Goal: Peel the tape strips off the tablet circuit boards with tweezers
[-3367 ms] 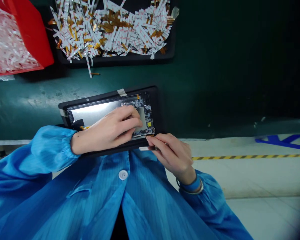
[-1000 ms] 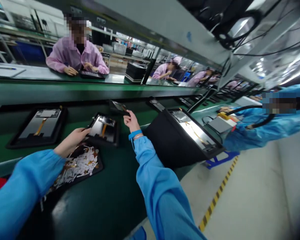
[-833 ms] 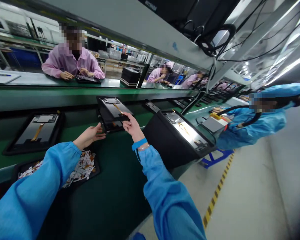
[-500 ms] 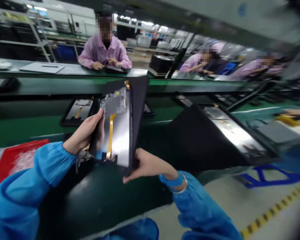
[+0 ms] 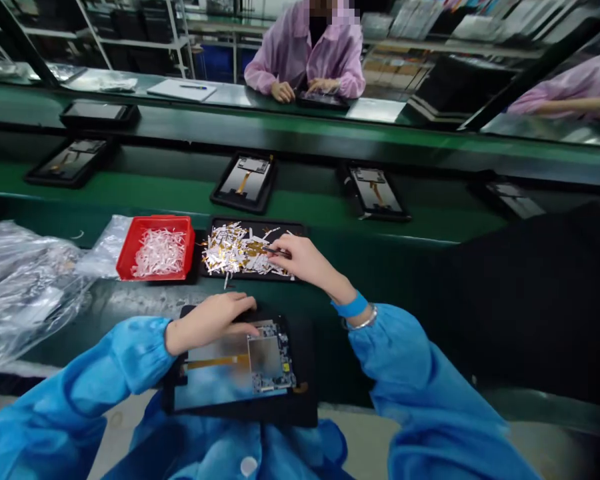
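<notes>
An opened tablet [image 5: 215,387] lies in front of me on a black sheet [image 5: 307,400], its circuit board [image 5: 284,347] and orange ribbon cable [image 5: 215,362] facing up. Across its far edge rests my left hand [image 5: 215,321], fingers stretched out and thumb over the board's edge. My right hand [image 5: 307,261] is closed on dark tweezers [image 5: 279,253], held at a black tray [image 5: 253,220] heaped with small white and gold strips [image 5: 235,250]. The tips of the tweezers are among the strips; I cannot tell whether they pinch one.
A red bin [image 5: 124,260] of clear strips stands left of the tray, beside a plastic bag [image 5: 25,287]. Several opened tablets [image 5: 247,180] lie on the green line beyond. A large black sheet [image 5: 530,300] covers the right. Across from me a person in pink [image 5: 305,53] works.
The tablet has come down from upright in both hands to lying flat before me. My right hand has let go of it and taken the tweezers to the tray. My view has turned left.
</notes>
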A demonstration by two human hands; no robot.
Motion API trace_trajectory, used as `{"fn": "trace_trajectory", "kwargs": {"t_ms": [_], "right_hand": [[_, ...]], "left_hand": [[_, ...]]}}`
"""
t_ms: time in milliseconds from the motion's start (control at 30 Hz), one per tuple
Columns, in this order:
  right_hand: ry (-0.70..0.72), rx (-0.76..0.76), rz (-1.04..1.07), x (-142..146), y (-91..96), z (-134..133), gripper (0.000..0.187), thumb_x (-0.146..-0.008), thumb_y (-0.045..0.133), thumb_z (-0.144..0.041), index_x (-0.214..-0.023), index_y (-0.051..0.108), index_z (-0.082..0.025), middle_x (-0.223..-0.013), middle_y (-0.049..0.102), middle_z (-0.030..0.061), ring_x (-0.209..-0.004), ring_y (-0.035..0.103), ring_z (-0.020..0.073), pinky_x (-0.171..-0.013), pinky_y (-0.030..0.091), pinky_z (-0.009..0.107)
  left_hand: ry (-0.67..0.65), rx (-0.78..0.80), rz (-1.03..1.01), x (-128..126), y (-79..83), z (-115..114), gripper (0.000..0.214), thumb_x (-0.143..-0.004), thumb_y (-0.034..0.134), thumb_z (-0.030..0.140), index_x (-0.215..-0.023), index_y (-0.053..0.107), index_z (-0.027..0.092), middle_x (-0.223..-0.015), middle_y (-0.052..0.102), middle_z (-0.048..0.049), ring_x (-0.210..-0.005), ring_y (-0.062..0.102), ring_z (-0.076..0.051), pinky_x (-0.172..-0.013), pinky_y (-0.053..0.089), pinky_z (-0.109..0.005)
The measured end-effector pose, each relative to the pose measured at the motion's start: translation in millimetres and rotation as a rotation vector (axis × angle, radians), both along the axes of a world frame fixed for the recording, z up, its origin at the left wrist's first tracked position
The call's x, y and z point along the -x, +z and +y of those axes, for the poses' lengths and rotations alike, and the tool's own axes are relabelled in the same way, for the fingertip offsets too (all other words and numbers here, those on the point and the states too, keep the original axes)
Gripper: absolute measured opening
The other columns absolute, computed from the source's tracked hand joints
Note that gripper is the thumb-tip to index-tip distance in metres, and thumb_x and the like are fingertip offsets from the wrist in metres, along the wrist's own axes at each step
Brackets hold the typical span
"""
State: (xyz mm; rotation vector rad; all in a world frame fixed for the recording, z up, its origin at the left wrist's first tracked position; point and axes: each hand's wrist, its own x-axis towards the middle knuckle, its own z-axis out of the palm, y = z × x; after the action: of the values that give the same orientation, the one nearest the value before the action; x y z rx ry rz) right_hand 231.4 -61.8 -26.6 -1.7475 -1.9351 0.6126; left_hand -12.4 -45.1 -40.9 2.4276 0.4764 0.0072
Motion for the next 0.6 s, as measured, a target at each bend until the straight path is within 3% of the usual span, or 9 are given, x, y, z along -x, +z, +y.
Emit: {"fn": "trace_trajectory", "kwargs": {"t_ms": [67, 133, 400, 600], "right_hand": [[0.022, 0.007, -0.065, 3.0, -0.8, 8.4, 0.003, -0.083, 0.068, -0.016, -0.085, 0.067, -0.015, -0.087, 0.06, 0.0034, -0.081, 0.056, 0.0141, -0.071, 0.039, 0.025], [0.052, 0.022, -0.117, 2.4, -0.7, 8.7, 0.005, -0.081, 0.07, -0.017, -0.085, 0.066, -0.015, -0.089, 0.059, 0.0037, -0.079, 0.055, 0.0139, -0.069, 0.037, 0.025], [0.131, -0.013, -0.213, 8.4, -7.8, -7.4, 0.007, -0.088, 0.063, -0.016, -0.09, 0.068, -0.019, -0.11, 0.059, 0.0071, -0.066, 0.049, 0.0103, -0.054, 0.022, 0.026], [0.165, -0.079, -0.022, -3.3, -13.8, -3.5, 0.01, -0.091, 0.061, -0.026, -0.086, 0.063, -0.017, -0.093, 0.06, 0.0044, -0.071, 0.054, 0.0119, -0.062, 0.04, 0.024]], "left_hand": [[-0.037, -0.071, -0.069, 1.4, -2.3, -2.6, 0.033, -0.096, 0.052, 0.048, -0.105, 0.065, 0.019, -0.112, 0.062, -0.0123, -0.1, 0.061, -0.024, -0.087, 0.05, -0.036], [-0.067, -0.116, -0.126, 6.7, -1.8, -2.9, 0.027, -0.099, 0.048, 0.04, -0.105, 0.064, 0.019, -0.118, 0.058, -0.0123, -0.106, 0.058, -0.024, -0.094, 0.049, -0.041], [-0.02, -0.16, -0.222, 15.1, -10.0, 5.4, 0.02, -0.101, 0.045, 0.027, -0.097, 0.062, 0.017, -0.106, 0.058, -0.0083, -0.096, 0.059, -0.019, -0.086, 0.051, -0.036], [0.096, -0.162, -0.281, 1.6, -7.3, 22.1, 0.017, -0.101, 0.044, 0.025, -0.1, 0.059, 0.017, -0.099, 0.056, -0.0056, -0.089, 0.058, -0.016, -0.082, 0.052, -0.032]]}}
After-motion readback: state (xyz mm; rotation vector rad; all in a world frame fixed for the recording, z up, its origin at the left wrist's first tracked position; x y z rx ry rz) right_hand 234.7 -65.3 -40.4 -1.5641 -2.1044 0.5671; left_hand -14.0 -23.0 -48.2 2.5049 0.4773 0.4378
